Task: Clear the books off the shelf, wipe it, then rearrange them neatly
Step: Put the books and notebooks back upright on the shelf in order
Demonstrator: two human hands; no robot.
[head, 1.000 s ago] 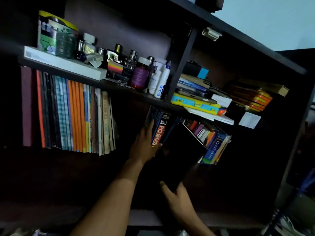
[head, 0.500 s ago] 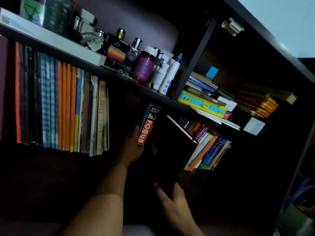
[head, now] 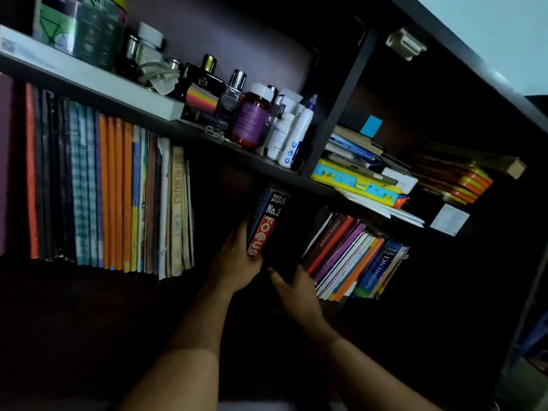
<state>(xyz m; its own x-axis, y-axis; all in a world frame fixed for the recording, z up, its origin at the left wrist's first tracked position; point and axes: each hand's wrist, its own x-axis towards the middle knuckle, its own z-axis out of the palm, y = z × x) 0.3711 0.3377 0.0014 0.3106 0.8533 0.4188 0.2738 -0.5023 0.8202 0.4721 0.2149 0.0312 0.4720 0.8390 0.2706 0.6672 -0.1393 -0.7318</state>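
Shelf [head: 89,274], dark, lower tier: upright row of books [head: 118,197] at left, leaning row with dictionary [head: 378,268] at right, gap between.

"Focus" book [head: 265,223], thick, upright in the gap; likely heavy and stiff, best gripped across spine and covers, low down.

Left hand [head: 234,262]: fingers curled round its left side and spine.

Right hand [head: 296,292]: on a dark book's [head: 286,247] lower edge, grip unclear.
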